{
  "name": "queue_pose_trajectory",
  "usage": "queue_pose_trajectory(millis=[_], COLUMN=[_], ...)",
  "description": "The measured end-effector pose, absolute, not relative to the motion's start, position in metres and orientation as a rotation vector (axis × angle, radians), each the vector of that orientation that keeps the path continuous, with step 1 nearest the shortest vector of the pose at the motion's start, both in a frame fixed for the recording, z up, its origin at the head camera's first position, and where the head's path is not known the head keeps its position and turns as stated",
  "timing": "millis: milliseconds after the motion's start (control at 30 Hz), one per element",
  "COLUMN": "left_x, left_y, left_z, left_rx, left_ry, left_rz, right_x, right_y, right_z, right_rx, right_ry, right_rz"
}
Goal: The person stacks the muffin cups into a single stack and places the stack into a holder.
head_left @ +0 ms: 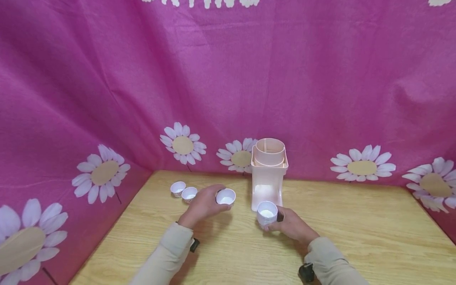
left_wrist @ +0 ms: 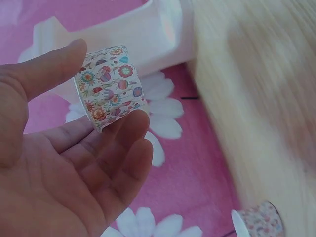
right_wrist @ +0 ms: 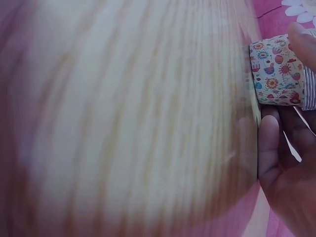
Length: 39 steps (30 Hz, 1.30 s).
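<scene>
My left hand (head_left: 206, 204) (left_wrist: 74, 133) pinches one small paper cup (head_left: 226, 196) between thumb and fingers; in the left wrist view its floral print (left_wrist: 112, 86) faces the camera. My right hand (head_left: 293, 225) (right_wrist: 291, 173) grips a stack of nested floral cups (head_left: 267, 213) (right_wrist: 279, 71), several rims showing at the top in the right wrist view. That stack is just in front of the pale pink holder (head_left: 267, 178). Two more cups, one at the left (head_left: 177, 189) and one closer to my left hand (head_left: 189, 194), stand on the table side by side.
The wooden table (head_left: 356, 221) meets a magenta cloth (head_left: 320, 91) with white flowers along its back and left edges. The pale pink holder, with a round upper part, stands near the back edge of the table, between and beyond my hands.
</scene>
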State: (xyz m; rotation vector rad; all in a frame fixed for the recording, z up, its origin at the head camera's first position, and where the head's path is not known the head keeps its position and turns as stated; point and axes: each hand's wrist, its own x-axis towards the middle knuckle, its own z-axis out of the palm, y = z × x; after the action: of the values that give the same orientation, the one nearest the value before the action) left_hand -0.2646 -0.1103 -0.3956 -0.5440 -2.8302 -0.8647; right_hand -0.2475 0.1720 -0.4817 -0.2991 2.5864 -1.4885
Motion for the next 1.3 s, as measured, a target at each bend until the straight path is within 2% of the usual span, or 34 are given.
queue_pose_trajectory(millis=[500,800,1133,1300], left_x=[-0.253,-0.258,-0.258,-0.254], left_y=[-0.077,-0.047,-0.034,-0.03], left_z=[-0.38,-0.369,-0.369,-0.372], left_rx=[-0.763,-0.867,-1.029,-1.028], left_ry=[-2.854,-2.874,-2.857,-2.859], left_rz=[-0.838,-0.722,-0.548,-0.558], right_x=[-0.243,-0.248,-0.248,-0.245], right_y=[0.169,0.172,0.174,0.174], right_z=[-0.487,-0.48,-0.483,-0.481], right_rx=[-0.392,-0.429,-0.454,-0.417], right_ry=[2.557,2.562,2.534,2.524], right_rz=[-1.515,-1.511,-1.537,-1.533])
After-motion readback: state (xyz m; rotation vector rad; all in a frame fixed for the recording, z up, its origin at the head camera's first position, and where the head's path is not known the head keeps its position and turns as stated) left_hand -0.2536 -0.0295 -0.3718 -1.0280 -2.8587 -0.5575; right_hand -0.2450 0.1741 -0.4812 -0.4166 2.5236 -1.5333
